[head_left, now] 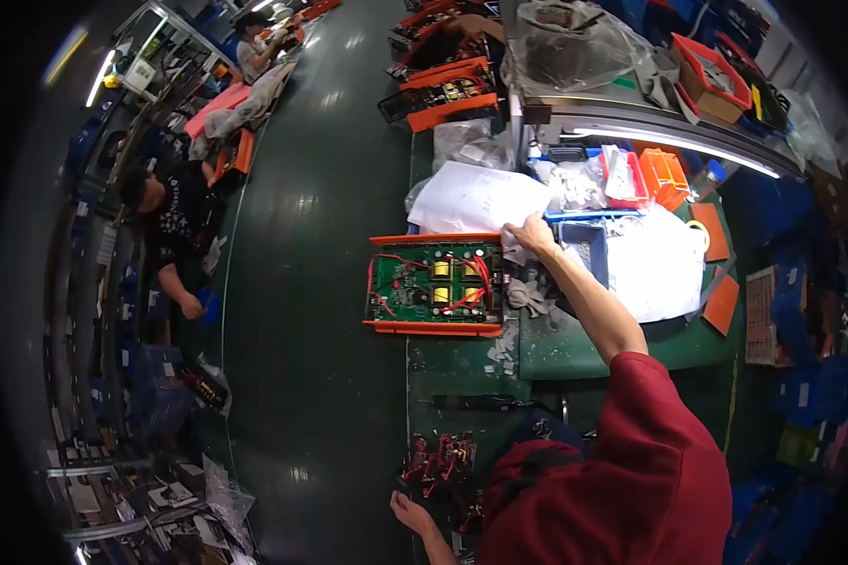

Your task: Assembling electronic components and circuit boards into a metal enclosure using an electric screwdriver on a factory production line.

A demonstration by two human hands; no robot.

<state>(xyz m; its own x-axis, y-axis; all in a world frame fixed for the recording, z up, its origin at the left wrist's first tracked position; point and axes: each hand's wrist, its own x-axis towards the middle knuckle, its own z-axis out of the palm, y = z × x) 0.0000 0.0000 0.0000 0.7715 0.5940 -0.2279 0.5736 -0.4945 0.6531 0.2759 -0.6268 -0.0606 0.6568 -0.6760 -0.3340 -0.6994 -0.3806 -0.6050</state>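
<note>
A green circuit board (433, 282) with yellow parts and red wires lies in an orange frame at the left edge of the green bench (575, 344). My right hand (530, 234) reaches out to the board's far right corner, its fingers pinched on a small white scrap (513, 250), cloth or paper. My left hand (411, 514) is low at the near bench edge, beside a cluster of small parts with red wires (440, 460). Whether it holds anything is unclear.
A large white sheet (476, 198) lies behind the board. To the right are a blue bin (586, 247), a white bag (660, 268) and orange bins (664, 172). More orange-framed boards (443, 94) sit farther along. A person in black (174, 221) works across the dark aisle (316, 282).
</note>
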